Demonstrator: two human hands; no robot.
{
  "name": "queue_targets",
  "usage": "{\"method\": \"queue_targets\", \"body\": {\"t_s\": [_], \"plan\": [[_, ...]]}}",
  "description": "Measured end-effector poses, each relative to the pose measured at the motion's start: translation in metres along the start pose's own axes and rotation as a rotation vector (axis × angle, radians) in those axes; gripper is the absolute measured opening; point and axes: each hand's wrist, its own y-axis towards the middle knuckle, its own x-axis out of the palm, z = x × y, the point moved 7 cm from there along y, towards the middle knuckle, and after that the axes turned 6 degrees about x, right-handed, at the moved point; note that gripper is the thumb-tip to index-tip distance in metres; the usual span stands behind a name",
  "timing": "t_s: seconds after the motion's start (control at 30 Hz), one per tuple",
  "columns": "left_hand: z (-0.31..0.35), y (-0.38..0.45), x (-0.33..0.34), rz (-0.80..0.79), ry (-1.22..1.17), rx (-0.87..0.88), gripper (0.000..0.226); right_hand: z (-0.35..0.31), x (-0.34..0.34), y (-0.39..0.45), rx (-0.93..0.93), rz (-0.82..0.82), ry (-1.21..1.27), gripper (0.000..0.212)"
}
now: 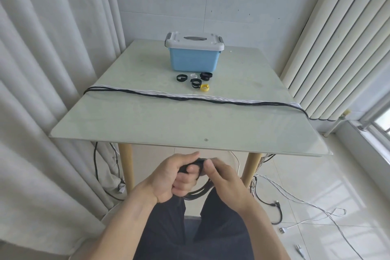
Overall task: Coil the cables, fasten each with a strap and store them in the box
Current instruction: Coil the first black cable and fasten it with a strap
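Below the table's near edge, my left hand [171, 177] grips a coiled black cable [197, 193], whose loops hang under my fingers. My right hand [221, 181] pinches a black strap [199, 162] at the top of the coil, right beside my left thumb. A blue box [193, 60] with a shut white lid stands at the far middle of the table. Several rolled straps lie before it: black ones [181, 77], a white one [193, 75] and a yellow one [204, 87]. Several black and white cables [190, 97] stretch across the table from left to right.
The glass table [147, 120] stands on wooden legs. Cable ends hang off both table sides and trail over the tiled floor at right [295, 198]. Curtains hang at left, a radiator stands at right. My dark trouser legs show below my hands.
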Motion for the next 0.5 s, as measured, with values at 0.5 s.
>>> {"method": "queue_targets", "body": {"t_s": [0.5], "plan": [[0.005,0.006,0.017,0.022,-0.462,0.082,0.033,-0.017,0.015,-0.012,0.289,-0.172,1.201,0.039]]}}
